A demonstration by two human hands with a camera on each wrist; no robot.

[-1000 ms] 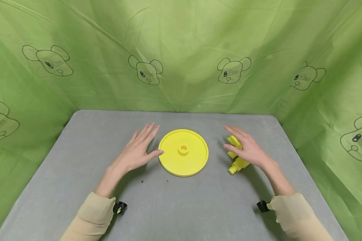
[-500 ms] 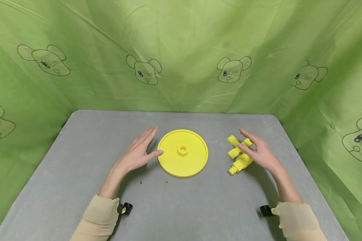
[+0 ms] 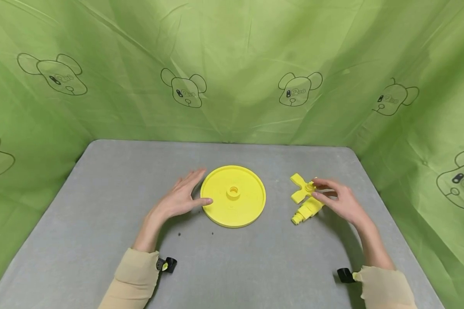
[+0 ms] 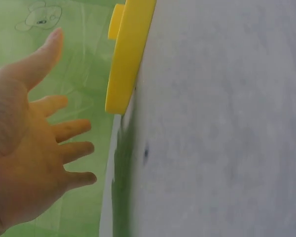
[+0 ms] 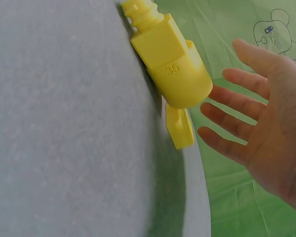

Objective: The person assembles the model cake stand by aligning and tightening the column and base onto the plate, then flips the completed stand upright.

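A round yellow disc (image 3: 232,214) with a raised rim and a threaded hub lies on the grey table. My left hand (image 3: 179,197) is at its left edge, fingers extended, and the thumb overlaps the rim in the head view. To the right lies a yellow handle-like piece with several flat arms (image 3: 297,197) beside a yellow stepped piece with a threaded end (image 3: 308,209); the threaded piece (image 5: 180,79) bears the number 35. My right hand (image 3: 342,204) reaches over them, thumb and index finger close around the armed piece's middle. The right wrist view shows its fingers loosely bent, holding nothing.
The grey table (image 3: 232,270) has rounded far corners. Green cloth (image 3: 232,116) with bear drawings encloses its back and sides. Small dark specks (image 3: 179,234) lie in front of the disc. Each wrist wears a black camera (image 3: 171,265).
My right hand has moved right and toward me, then its fingers have drawn lower over the armed piece. My left hand has dropped slightly beside the disc. The yellow pieces stay put.
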